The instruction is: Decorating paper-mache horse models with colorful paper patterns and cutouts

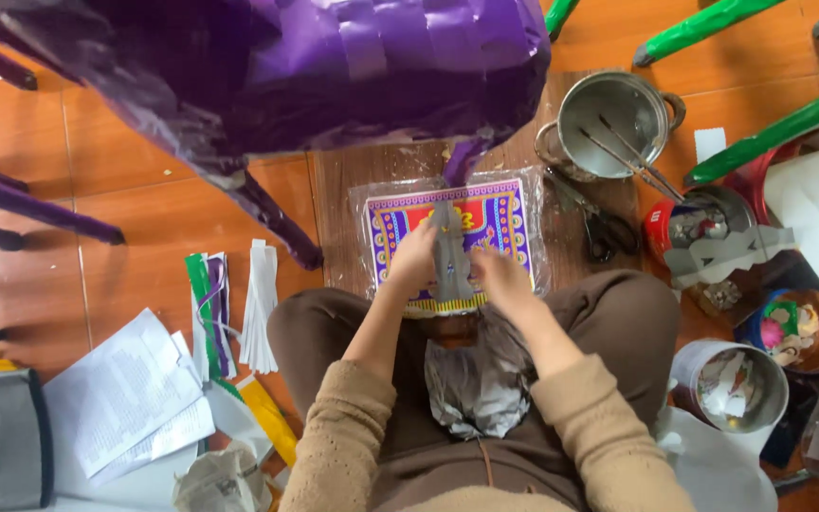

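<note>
The person sits on the floor (144, 228) with knees drawn up, and both hands meet over a patterned purple and yellow mat (497, 220) wrapped in clear plastic, which lies flat on a wooden board (353, 190) just past the knees. A grey strip of paper (449, 256) runs down the middle of the mat. The left hand (416, 258) rests on the strip's left edge, fingers bent and pressing down. The right hand (497, 275) sits on the strip's right side, blurred, so whether its grip is pinching the paper or only touching it cannot be told. More crumpled grey paper (476, 389) lies in the lap. Above the mat hangs a large purple paper-covered form (334, 66) with dark spikes (it fills most of the upper view). To the right stand a steel pot (613, 109) holding thin metal tools, black scissors (604, 232) beside it, and a white tub of paper scraps (730, 387). Printed sheets (125, 393) and cut paper strips (260, 303) lie to the left.
</note>
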